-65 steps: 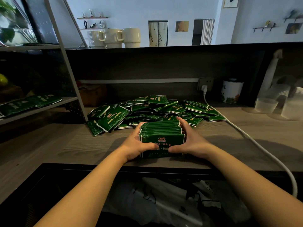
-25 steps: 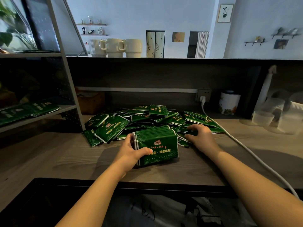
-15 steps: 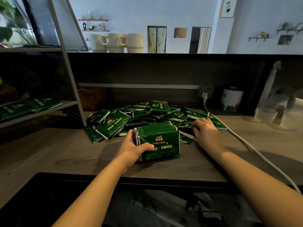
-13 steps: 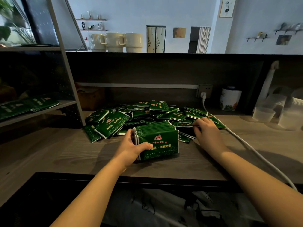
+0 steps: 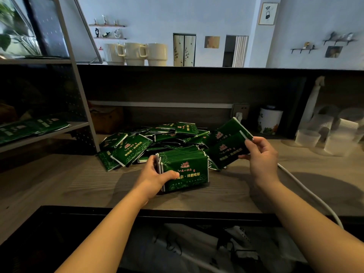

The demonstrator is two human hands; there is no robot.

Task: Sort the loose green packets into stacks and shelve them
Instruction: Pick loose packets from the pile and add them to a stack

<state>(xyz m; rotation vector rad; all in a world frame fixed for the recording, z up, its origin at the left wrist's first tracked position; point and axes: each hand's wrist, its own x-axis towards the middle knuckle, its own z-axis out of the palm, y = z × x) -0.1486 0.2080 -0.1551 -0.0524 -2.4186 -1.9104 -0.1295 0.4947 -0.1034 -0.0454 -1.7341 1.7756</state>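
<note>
Behind the hands, along the back of the wooden counter (image 5: 59, 184), a loose heap of green packets (image 5: 149, 138) is lying spread out, with a white cable (image 5: 307, 194) running from the wall socket (image 5: 240, 111) past the right wrist and a white jar (image 5: 269, 122) sitting near the socket. More green packets (image 5: 33, 128) are lying flat on the metal shelf (image 5: 74, 127) at the left; three cream mugs (image 5: 136, 54) are standing on the upper ledge, clear plastic cups (image 5: 308, 137) at far right. Nothing is blocking the heap. Compared with half a second ago, the right hand (image 5: 262, 158) is no longer pressing down into the heap: it is now lifted clear, holding two packets (image 5: 228, 142) tilted in the air, pinched at their right end between thumb and curled fingers. The left hand (image 5: 155, 174) is still gripping the upright stack (image 5: 184, 170) on the counter in front of the heap, thumb across its front face, fingers wrapped behind.
</note>
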